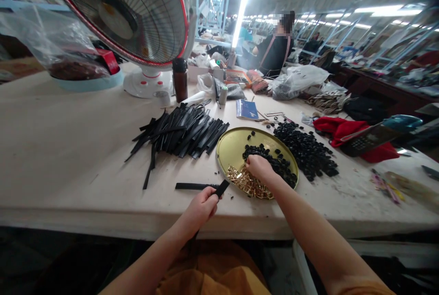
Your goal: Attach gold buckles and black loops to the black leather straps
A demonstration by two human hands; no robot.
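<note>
My left hand (201, 206) is closed around a black strap (222, 188), whose short end sticks out past the thumb toward the tray. Behind that hand another length of black strip (188, 186) lies on the table; whether it is part of the same strap I cannot tell. Over the round gold-coloured tray (230, 142), my right hand (259, 167) has its fingers curled together among the small parts; anything in them is hidden. Small gold metal pieces (252, 184) fill the tray's near side, with small black pieces (284, 167) at its middle and right.
Left of the tray lies a heap of black strips (192, 132); to its right, a pile of small black pieces (303, 151). Further back stand a heater-like fan (147, 82), a brown bottle (180, 80) and a thread spool (223, 95). A red cloth (346, 128) lies right. Another person (276, 52) sits beyond.
</note>
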